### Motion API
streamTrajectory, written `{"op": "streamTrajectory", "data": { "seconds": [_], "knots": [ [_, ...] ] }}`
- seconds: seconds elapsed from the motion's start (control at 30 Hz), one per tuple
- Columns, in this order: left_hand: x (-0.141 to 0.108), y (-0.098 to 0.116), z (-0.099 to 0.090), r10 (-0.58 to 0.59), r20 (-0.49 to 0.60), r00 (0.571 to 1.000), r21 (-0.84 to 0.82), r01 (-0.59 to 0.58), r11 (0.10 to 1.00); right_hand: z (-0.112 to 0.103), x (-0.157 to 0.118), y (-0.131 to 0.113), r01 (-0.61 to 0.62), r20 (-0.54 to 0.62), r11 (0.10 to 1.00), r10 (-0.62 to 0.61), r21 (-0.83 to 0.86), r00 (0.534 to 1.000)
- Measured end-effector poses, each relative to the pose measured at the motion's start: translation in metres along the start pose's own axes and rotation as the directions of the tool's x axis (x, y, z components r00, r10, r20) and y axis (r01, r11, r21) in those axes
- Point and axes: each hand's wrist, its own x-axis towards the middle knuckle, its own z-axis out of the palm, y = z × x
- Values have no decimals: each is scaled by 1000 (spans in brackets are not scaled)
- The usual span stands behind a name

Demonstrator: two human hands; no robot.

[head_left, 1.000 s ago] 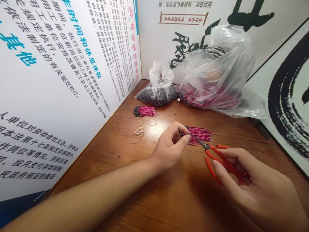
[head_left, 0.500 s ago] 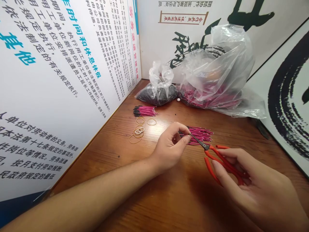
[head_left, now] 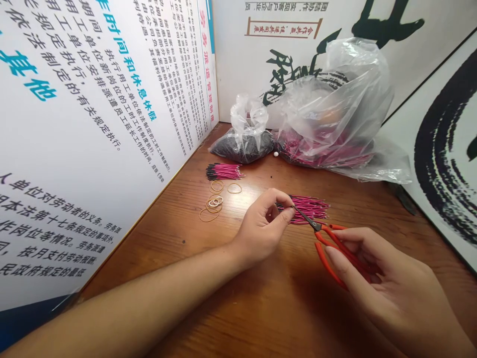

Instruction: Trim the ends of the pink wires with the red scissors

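Observation:
My left hand (head_left: 263, 223) is closed in a pinch, its fingertips holding a small dark thing too little to name. In my right hand (head_left: 387, 278) is a pair of scissors (head_left: 316, 226) with orange-red handles and narrow dark blades. The blade tips reach to the left fingertips and meet the small dark thing there. Behind the fingers and blades lies a loose pile of pink and dark wires (head_left: 313, 206), partly hidden by my left hand. A second bundle of wires (head_left: 225, 171), pink with black ends, lies farther back to the left.
Several rubber bands (head_left: 210, 215) lie left of my hand on the wooden table (head_left: 238, 308). At the back stand a clear bag of black pieces (head_left: 244, 146) and a larger bag of pink wires (head_left: 324, 149). Printed panels (head_left: 149, 99) border the left and back.
The fingers of my right hand have drawn in slightly and the scissors' handles sit a little closer together. My left hand holds its place.

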Motion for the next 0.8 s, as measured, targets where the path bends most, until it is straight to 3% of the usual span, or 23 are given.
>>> {"op": "streamTrajectory", "data": {
  "seconds": [0.23,0.43,0.5,0.67,0.8],
  "knots": [
    [0,-1,1,5,-1,1000,13,-5,1000,-2,0,2,35,-2,999,-35,-31,999],
    [-1,-1,1,-12,4,1000,1,12,1000,-7,6,14,293,14,900,-305,-323,952],
    [-1,1,1,-29,5,1000,-10,29,1000,-7,8,13,313,-22,859,-351,-406,936],
    [0,4,1,-58,11,998,-51,58,997,-8,6,10,283,-65,865,-338,-415,939],
    [0,5,1,-66,23,998,-87,68,994,-7,3,8,181,-87,943,-213,-281,973]
  ]
}}
